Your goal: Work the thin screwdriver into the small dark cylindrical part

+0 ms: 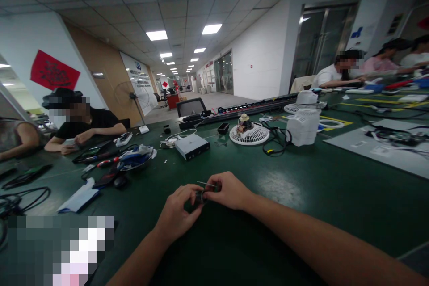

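Note:
Low over the green table, both hands meet around a small dark round part (199, 196), which may be a motor piece; its exact kind is too small to make out. My left hand (177, 212) pinches it from the left with fingers and thumb. My right hand (229, 191) is closed, its fingertips touching the part's right side. A thin metal rod (205, 183) sticks out leftward from the right fingers, above the dark part. Fingers hide much of both things.
Beyond the hands are a grey disc drive (192, 145), a white fan grille (250, 136) with a motor on it, and a white housing (303, 126). Tools and cables crowd the left, near a blue cloth (78, 196). Other people sit at both sides.

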Demonstrator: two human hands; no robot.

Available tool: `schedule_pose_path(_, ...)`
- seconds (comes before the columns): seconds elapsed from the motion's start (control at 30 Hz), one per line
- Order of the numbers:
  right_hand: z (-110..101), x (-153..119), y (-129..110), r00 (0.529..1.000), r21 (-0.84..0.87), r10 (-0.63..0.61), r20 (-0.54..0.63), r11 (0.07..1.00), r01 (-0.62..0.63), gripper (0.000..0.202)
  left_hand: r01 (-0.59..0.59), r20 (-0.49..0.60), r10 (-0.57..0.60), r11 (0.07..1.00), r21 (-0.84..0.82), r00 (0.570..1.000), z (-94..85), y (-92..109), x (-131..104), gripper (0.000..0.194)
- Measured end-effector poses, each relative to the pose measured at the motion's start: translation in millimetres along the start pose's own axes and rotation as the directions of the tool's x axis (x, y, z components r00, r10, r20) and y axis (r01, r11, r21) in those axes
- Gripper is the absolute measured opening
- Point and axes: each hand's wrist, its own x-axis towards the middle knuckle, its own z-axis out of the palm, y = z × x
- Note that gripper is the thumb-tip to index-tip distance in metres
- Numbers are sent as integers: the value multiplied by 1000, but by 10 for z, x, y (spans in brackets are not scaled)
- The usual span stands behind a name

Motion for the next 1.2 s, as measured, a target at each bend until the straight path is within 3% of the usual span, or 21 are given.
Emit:
schedule_pose_path(0.17, 75, 5, -26, 998, -7, 46, -45, 999, -47, 24, -19, -47, 20, 1000, 17, 999, -36, -31, 3, 26)
schedule_pose_path(0.23, 63, 33, 11, 992, 87, 123, 42, 988, -126, 22, -32, -25, 33, 999, 37, 999, -33, -37, 4, 25)
schedule_pose_path(0.33, 20, 72, 67, 939, 273, 286, 190, 903, -331, 19, -49, -4, 49, 997, 52, 999, -9, -20, 7, 24)
schedule_pose_path(0.4, 8, 84, 84, 900, 356, 372, 227, 829, -432, 14, -48, -14, 49, 997, 61, 999, 6, 7, 10, 24)
schedule_pose_path(0.47, 26, 85, 86, 891, 380, 402, 210, 806, -453, 11, -45, -16, 47, 996, 80, 999, 11, 36, 12, 25)
schedule_pose_path(0.63, 80, 57, 56, 969, 258, 228, 96, 934, -246, 22, -3, 2, 3, 990, 143, 1000, -16, 35, 28, 18)
schedule_pose_path(0.7, 33, 39, 44, 986, 74, 160, 37, 984, -163, 31, 48, -6, -48, 983, 179, 999, -36, -1, 40, 17)
schedule_pose_path(0.77, -58, 19, 40, 998, -243, 39, -49, 969, -50, 31, 114, -15, -114, 972, 205, 993, -58, -44, 51, 17)
schedule_pose_path(0.83, -160, 1, 43, 1000, -414, -11, 17, 910, 17, 21, 175, -18, -175, 963, 207, 984, -79, -83, 57, 18)
schedule_pose_path(0.97, -264, -20, 43, 989, -399, -127, 74, 905, 146, 21, 215, 1, -220, 958, 187, 976, -95, -120, 51, 19)
schedule_pose_path(1.2, -238, -24, 33, 974, -456, -193, 122, 860, 228, 23, 119, 77, -133, 980, 157, 988, -60, -67, 28, 18)
